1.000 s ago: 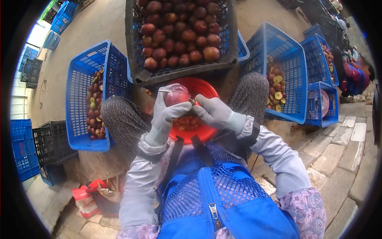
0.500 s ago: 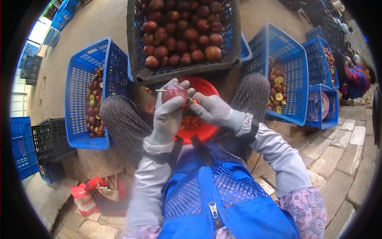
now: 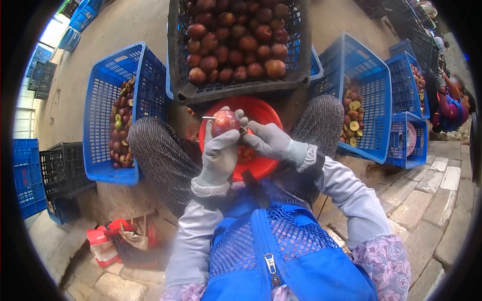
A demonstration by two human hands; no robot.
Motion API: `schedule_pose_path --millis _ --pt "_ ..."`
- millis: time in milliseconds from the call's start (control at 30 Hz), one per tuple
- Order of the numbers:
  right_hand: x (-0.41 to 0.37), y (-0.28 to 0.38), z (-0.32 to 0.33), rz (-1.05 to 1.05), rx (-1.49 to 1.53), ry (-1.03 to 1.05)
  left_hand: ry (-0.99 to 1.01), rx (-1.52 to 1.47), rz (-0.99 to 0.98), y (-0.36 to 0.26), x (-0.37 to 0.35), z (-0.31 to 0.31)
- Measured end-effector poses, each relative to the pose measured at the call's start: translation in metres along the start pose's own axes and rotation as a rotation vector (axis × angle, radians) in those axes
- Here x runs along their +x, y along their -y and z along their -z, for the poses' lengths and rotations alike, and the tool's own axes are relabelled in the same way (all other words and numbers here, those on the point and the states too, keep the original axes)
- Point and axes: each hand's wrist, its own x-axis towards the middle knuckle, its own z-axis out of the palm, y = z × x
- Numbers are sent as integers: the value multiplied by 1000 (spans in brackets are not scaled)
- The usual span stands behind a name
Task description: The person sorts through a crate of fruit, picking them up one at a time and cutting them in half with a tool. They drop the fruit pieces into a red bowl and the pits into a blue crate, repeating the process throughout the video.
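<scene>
Left hand [image 3: 221,149] has the red fruit [image 3: 226,123] held over the red basin [image 3: 267,111], fingers wrapped around it. Thin pale rod [image 3: 209,118] sticks out of the fruit's left side. Right hand [image 3: 272,142] is also over the basin, fingers curled closed against the fruit's right side; can't tell what they grip. Small reddish pieces [image 3: 246,154] sit inside the basin. Just beyond the basin: black crate [image 3: 243,91] of whole fruit [image 3: 246,44]. Left of basin: blue crate [image 3: 146,93] with cut fruit. Right of basin: second blue crate [image 3: 370,90], also cut fruit.
</scene>
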Motion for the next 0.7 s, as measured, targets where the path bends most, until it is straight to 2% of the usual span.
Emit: schedule_pose_path --millis 33,167,200,300,433,567,633,700 --pt "-2 0 0 -7 30 9 9 35 -11 5 -2 4" --pt "-1 2 7 17 -308 54 -176 645 -257 -6 0 11" --pt "0 3 10 32 -374 60 -244 723 -266 -10 2 8" --pt "-2 6 13 57 -452 58 -213 933 -291 -15 3 10" --pt "-8 19 24 23 -498 62 -155 773 -168 -19 6 -1" --pt "-9 34 37 -19 -505 102 -42 736 -157 -25 11 -4" --pt "-11 43 45 -87 -391 112 4 792 -197 -24 14 0" --pt "-25 38 60 -150 -367 84 -176 528 -204 -49 19 12"
